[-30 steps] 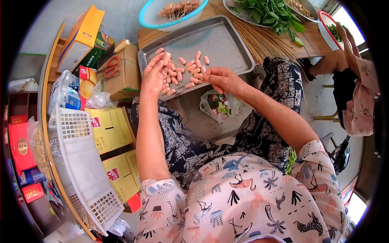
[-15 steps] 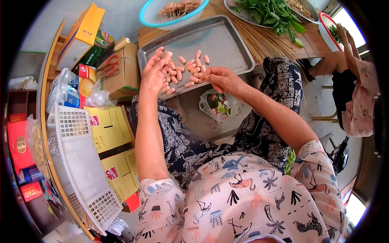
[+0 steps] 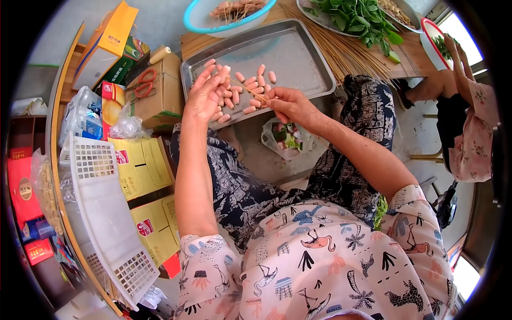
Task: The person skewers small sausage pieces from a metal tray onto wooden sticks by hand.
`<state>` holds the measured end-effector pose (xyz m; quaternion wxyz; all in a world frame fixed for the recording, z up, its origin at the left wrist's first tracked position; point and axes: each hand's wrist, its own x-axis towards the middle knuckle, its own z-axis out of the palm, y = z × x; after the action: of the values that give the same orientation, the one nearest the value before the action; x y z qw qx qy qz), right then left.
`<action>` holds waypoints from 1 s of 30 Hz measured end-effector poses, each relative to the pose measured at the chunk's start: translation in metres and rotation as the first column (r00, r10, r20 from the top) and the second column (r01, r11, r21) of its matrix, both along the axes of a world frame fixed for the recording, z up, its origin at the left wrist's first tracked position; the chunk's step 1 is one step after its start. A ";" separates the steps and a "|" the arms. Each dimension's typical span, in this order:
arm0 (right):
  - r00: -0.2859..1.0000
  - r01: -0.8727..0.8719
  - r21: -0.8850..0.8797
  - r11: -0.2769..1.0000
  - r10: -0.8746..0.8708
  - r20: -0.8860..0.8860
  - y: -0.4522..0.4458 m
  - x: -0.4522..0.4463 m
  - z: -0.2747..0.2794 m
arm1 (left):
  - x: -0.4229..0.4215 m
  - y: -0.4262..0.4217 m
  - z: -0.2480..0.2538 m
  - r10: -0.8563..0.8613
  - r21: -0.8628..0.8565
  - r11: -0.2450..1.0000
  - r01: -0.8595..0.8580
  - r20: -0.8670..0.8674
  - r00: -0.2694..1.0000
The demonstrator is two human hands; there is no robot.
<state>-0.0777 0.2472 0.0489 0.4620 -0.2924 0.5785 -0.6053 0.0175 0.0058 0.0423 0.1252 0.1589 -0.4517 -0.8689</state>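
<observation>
My left hand [image 3: 204,97] is raised over the near left part of a metal tray [image 3: 272,50], its fingers closed around a small pink sausage [image 3: 224,71]. Between the thumb and fingers of my right hand [image 3: 292,108] is a thin bamboo skewer [image 3: 244,87], slanting up-left to the sausage. Whether its tip has pierced the sausage is too small to tell. Several more short sausages [image 3: 249,110] lie loose in the tray under and between my hands.
Behind the tray stands a blue-rimmed bowl [image 3: 224,31] with skewered sausages. Loose bamboo skewers [image 3: 341,58] and a plate of green leaves [image 3: 357,21] lie right. A plastic bag [image 3: 285,140] sits below; boxes [image 3: 154,90] stand left. Another person's arm [image 3: 458,61] reaches toward a red-rimmed bowl [image 3: 425,40].
Both hands keep nearly the same place, with the sausage and skewer still in them. The fingers of my left hand have shifted slightly around the sausage.
</observation>
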 end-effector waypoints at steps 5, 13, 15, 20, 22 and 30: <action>0.999 0.013 -0.054 0.998 -0.011 0.039 -0.006 0.001 -0.006 | 0.000 0.003 -0.001 0.014 -0.031 0.999 -0.012 0.039 0.999; 0.999 0.039 -0.061 0.997 -0.039 -0.007 -0.017 0.001 -0.009 | -0.008 0.016 0.001 -0.109 -0.091 0.988 0.125 0.158 0.981; 0.998 0.064 -0.098 0.993 -0.064 0.006 -0.020 0.001 -0.010 | -0.009 0.022 0.003 -0.104 -0.126 0.984 0.126 0.168 0.980; 0.996 0.087 -0.091 0.992 -0.087 0.009 -0.023 -0.003 -0.021 | -0.009 0.013 -0.004 -0.151 -0.157 0.971 0.179 0.172 0.973; 0.993 0.113 -0.044 0.993 -0.112 0.036 -0.021 -0.005 -0.015 | -0.010 0.012 -0.007 -0.021 -0.309 0.942 0.130 0.333 0.943; 0.984 0.161 0.018 0.987 -0.162 0.073 -0.015 -0.006 -0.002 | 0.000 -0.009 -0.082 0.220 -0.801 0.101 0.590 0.596 0.772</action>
<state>-0.0836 0.2320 0.0465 0.4344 -0.2192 0.5863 -0.6477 0.0171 -0.0037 -0.0400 -0.0696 0.2312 -0.9354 -0.2582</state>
